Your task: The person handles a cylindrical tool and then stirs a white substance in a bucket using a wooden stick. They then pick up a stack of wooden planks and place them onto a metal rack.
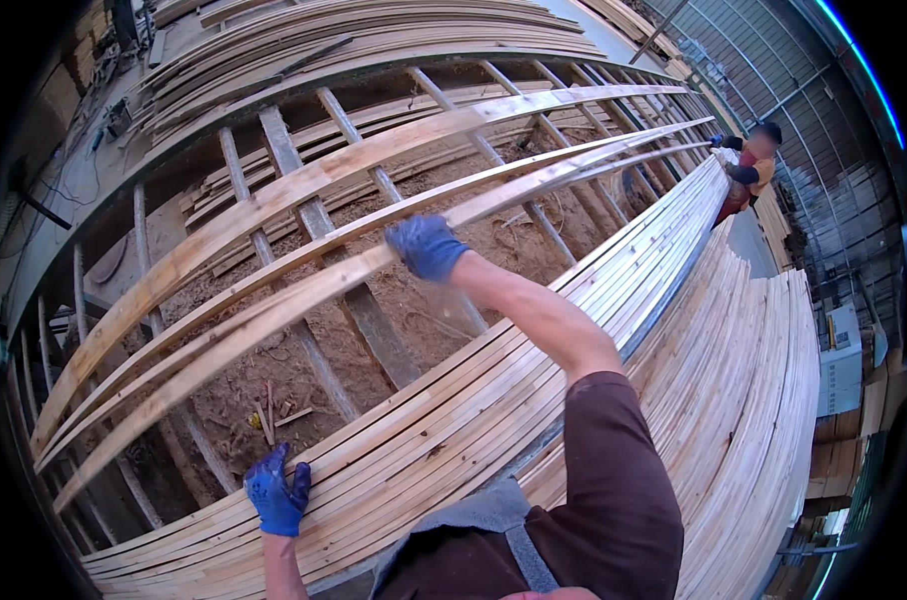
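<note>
My right hand [426, 246], in a blue glove, is closed around a long narrow wooden board [314, 295] that spans the metal rollers. Two more long boards lie beyond it, a thin one [364, 222] and a wider flat one [274, 200]. Nearer to me, a tight row of light wooden strips [454, 405] runs from lower left to upper right. My left hand [277, 492], also gloved in blue, rests on the far edge of this row. Its thumb stands apart from the fingers, and nothing shows in its grip.
Metal rollers [379, 335] cross a frame over sawdust [249, 372] and loose wood scraps [267, 418]. A large stack of strips [734, 370] stands at right. Another person [756, 175] stands at the boards' far end. More lumber [394, 40] lies at the back.
</note>
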Available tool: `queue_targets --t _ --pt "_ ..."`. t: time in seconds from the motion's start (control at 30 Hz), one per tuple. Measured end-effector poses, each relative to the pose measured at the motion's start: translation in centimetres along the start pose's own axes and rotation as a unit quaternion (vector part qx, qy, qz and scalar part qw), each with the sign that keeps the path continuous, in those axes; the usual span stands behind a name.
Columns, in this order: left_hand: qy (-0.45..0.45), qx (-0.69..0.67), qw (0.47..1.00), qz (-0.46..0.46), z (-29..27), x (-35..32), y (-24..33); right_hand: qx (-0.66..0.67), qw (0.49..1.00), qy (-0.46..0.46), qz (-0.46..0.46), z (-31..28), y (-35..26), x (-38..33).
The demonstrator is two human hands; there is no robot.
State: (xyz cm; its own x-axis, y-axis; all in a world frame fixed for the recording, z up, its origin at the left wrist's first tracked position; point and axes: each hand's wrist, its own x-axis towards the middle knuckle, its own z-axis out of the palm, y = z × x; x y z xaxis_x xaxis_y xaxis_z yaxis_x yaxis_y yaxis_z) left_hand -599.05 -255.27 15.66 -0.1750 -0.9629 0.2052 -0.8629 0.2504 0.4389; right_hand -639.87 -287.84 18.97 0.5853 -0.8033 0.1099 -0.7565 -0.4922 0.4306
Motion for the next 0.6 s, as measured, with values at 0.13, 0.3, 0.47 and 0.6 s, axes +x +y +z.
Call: queue_targets --t 0.13,0.3,0.47,0.6 --pt "0.052 -0.015 0.998 0.020 -2.4 0.8 2.3 0.171 0.972 -0.159 -0.038 -4.1 -0.5 -4.6" --pt "0.086 0.059 0.994 0.033 -5.7 4.8 5.2 0.248 0.960 -0.124 -0.037 -4.9 -1.5 -10.3" --pt "0.035 0.133 0.990 0.045 -5.2 8.2 1.2 0.263 0.962 -0.066 -0.024 -5.8 -1.2 -9.0" --pt "0.013 0.139 0.988 0.073 -6.3 12.0 -2.5 0.276 0.960 0.052 -0.006 -5.9 0.3 -7.7"
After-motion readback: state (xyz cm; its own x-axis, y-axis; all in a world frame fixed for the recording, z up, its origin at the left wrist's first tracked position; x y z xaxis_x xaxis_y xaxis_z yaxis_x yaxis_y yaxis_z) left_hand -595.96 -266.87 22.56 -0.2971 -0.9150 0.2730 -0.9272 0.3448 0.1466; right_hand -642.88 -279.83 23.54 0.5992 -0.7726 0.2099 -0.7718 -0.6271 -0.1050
